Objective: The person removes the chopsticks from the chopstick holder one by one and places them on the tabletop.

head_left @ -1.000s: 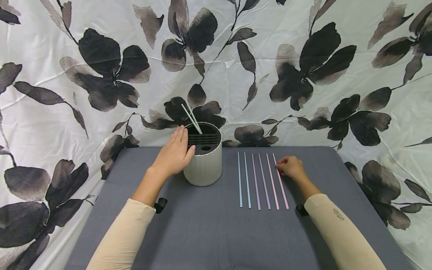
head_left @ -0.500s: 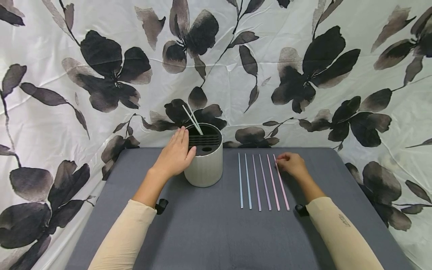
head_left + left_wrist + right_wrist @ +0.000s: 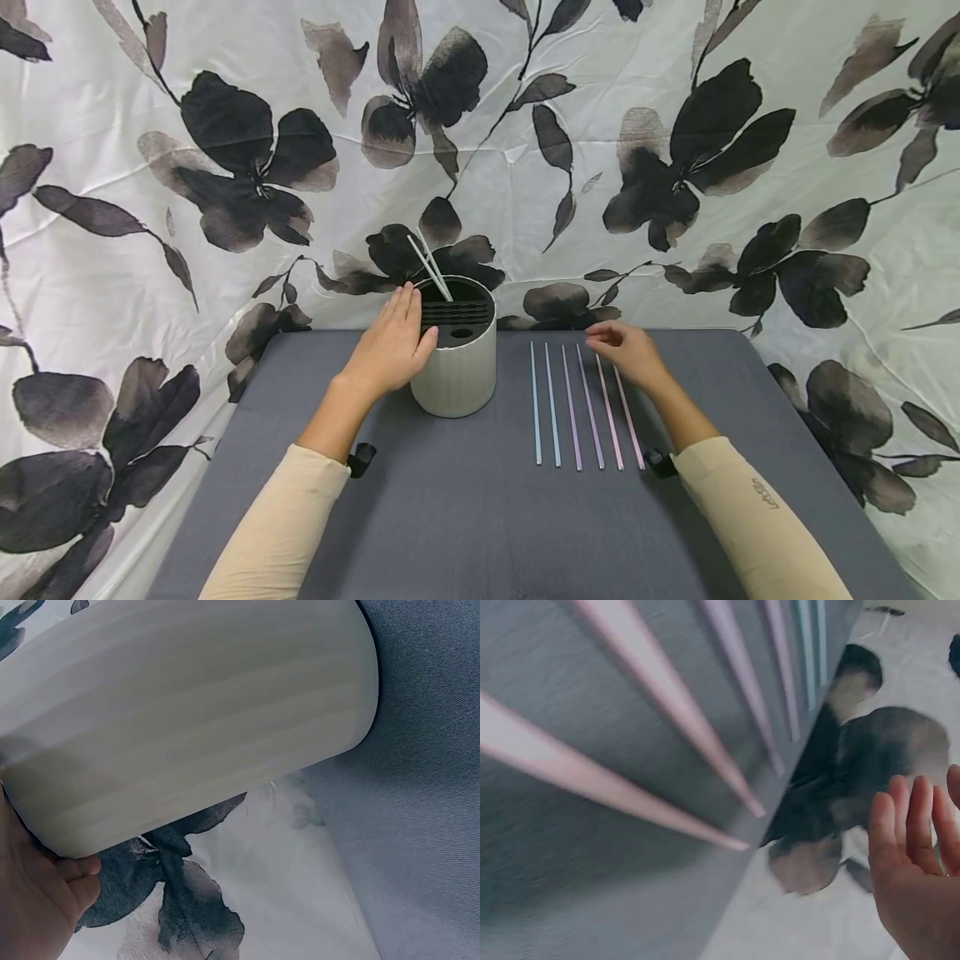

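Note:
My left hand [image 3: 388,340] rests on the left rim of a pale ribbed utensil holder [image 3: 454,383], its fingers laid straight and the thumb on the near rim. The left wrist view has the holder's wall [image 3: 195,720] and part of that hand [image 3: 37,892] at its rim end. Two pale chopsticks [image 3: 433,272] lean inside the holder's back opening. On the table lie two blue chopsticks [image 3: 536,408], two purple chopsticks [image 3: 572,408] and two pink chopsticks [image 3: 609,412], side by side. Above the pink ones' far ends hovers my right hand [image 3: 628,354], fingers loosely bent, holding nothing.
A grey table [image 3: 465,525] carries everything. Behind it hangs a white cloth [image 3: 525,200] with dark flowers. The holder's black insert [image 3: 457,315] has several slots and a round hole near the front.
My right hand has left the rightmost pink chopstick and moved left and slightly away, over the row's far ends. The left hand stays on the holder.

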